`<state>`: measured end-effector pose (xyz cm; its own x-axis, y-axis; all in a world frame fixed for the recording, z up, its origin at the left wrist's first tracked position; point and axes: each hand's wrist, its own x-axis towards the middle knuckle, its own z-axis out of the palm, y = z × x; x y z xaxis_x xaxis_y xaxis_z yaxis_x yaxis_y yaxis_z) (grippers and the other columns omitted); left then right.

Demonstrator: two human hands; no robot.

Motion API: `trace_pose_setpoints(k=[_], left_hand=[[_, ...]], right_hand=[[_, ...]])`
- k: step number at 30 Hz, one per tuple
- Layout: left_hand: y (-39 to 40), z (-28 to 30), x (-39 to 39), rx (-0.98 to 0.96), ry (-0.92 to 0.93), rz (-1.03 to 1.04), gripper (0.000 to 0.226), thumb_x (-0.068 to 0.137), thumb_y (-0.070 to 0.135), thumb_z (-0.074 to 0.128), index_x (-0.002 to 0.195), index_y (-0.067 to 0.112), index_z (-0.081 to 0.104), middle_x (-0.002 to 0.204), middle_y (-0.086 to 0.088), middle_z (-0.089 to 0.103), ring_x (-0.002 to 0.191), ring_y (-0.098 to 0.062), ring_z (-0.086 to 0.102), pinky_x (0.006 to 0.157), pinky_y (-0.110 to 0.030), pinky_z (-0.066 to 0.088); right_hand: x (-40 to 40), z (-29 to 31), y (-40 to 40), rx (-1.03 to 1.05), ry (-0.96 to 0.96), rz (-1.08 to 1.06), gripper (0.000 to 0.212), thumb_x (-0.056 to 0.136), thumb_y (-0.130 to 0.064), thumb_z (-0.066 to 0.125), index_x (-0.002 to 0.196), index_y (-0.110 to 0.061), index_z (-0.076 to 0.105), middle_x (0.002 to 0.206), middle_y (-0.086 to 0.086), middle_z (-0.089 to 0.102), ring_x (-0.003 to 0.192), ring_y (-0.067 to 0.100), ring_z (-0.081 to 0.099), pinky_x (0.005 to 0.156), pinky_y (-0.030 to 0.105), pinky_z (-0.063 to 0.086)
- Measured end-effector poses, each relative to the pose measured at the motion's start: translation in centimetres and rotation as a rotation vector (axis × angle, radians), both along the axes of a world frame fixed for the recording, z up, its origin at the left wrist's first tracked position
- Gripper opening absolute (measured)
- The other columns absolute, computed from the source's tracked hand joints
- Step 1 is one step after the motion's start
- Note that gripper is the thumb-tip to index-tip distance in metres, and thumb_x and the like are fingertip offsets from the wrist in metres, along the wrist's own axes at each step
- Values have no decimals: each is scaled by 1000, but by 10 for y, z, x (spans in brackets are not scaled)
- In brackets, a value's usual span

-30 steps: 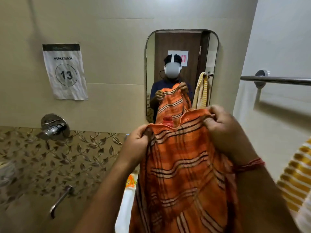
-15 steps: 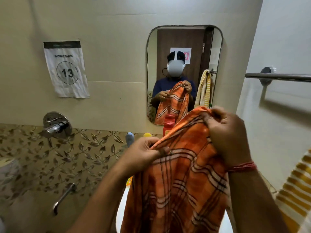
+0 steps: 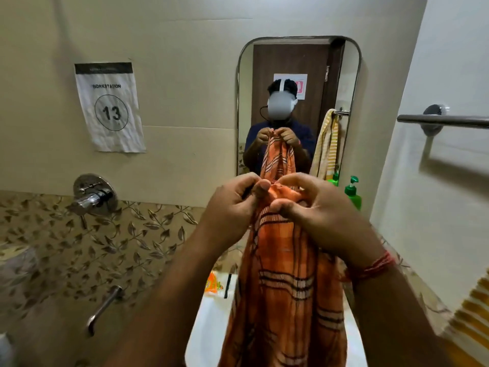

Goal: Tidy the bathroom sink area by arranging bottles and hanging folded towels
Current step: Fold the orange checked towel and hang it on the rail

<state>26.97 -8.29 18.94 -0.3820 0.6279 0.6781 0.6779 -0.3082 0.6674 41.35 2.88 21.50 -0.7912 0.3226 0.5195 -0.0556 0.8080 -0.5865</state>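
An orange towel [image 3: 285, 287] with dark and white stripes hangs folded lengthwise in front of me, over the white sink [image 3: 203, 327]. My left hand [image 3: 232, 207] and my right hand [image 3: 317, 210] pinch its top edge side by side, nearly touching. A green pump bottle [image 3: 353, 194] stands at the back right of the sink, beside the mirror. An orange packet [image 3: 214, 284] lies on the sink's back left edge. A steel towel bar [image 3: 444, 120] is fixed to the right wall. A yellow striped towel [image 3: 473, 313] shows at the right edge.
A mirror [image 3: 299, 75] above the sink reflects me and the towels. On the left wall are a chrome valve [image 3: 92, 196], a spout [image 3: 104, 305] and a paper sign reading 13 [image 3: 109, 107]. The white wall on the right stands close.
My hands have come together at the top of the orange towel, folding it narrower. The view has tilted down and the green bottle has come into sight.
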Motion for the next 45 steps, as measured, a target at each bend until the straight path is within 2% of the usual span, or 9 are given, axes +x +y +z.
trace_pose_setpoints(k=[4, 9, 16, 19, 23, 26, 32, 38, 45], left_hand=[[5, -8, 6, 0, -327, -162, 35, 98, 44, 44, 93, 13, 61, 74, 5, 68, 71, -7, 65, 62, -23, 55], [5, -48, 2, -275, -362, -400, 30, 89, 31, 69, 113, 12, 69, 113, -18, 72, 105, -32, 70, 94, -50, 57], [-7, -104, -28, -345, -421, 43, 20, 100, 38, 57, 95, 23, 69, 93, -4, 73, 90, -23, 69, 88, -52, 55], [-1, -86, -26, -239, -342, 110, 15, 100, 28, 59, 98, 20, 71, 93, -4, 74, 90, -21, 71, 86, -47, 58], [16, -37, -11, -163, -175, -52, 10, 95, 9, 63, 95, 16, 71, 89, -3, 71, 84, -16, 68, 74, -32, 56], [16, -30, -17, -170, -245, -100, 14, 87, 21, 74, 96, 11, 70, 87, -8, 71, 80, -15, 66, 72, -29, 53], [-19, -66, -53, -328, -342, 33, 12, 92, 18, 70, 83, 25, 75, 74, 2, 71, 72, -12, 66, 66, -30, 53], [-2, -29, -22, -218, -106, -10, 10, 87, 24, 77, 85, 20, 68, 77, 9, 66, 71, 1, 61, 64, -15, 46], [-10, -9, -31, -297, -229, -118, 21, 94, 33, 60, 80, 17, 63, 68, 11, 58, 63, -4, 56, 58, -21, 44]], right_hand=[[-10, 4, -3, 98, 17, -32, 6, 91, -30, 63, 91, -28, 69, 84, -10, 66, 79, 4, 64, 70, 24, 57], [-12, 8, 9, -272, 335, -86, 12, 97, -23, 58, 89, -17, 66, 78, 1, 67, 66, 8, 65, 60, 24, 56], [9, 10, 49, -328, 715, -598, 17, 97, -26, 56, 107, -14, 63, 89, -8, 61, 76, -1, 56, 71, 24, 52], [5, 5, 35, -2, 343, -356, 30, 88, -40, 65, 114, -25, 59, 93, -13, 59, 79, -6, 60, 68, 11, 50], [-23, -11, 12, 302, -307, -134, 42, 81, -48, 69, 119, -31, 62, 106, -9, 60, 97, 8, 57, 86, 33, 54], [-22, -14, 20, 117, -25, -210, 3, 89, -22, 67, 88, -22, 69, 81, -6, 64, 77, 11, 61, 68, 37, 53], [18, -10, 61, 174, 317, -770, 13, 93, -25, 60, 90, -14, 64, 80, 9, 65, 75, 30, 60, 62, 32, 43], [-12, -14, 23, 116, -227, -127, 50, 81, -48, 71, 127, -40, 54, 96, -22, 56, 82, -6, 56, 66, 14, 49], [-18, -27, 33, 97, -104, -136, 9, 88, -24, 65, 86, -21, 73, 77, -4, 70, 73, 9, 64, 70, 43, 54]])
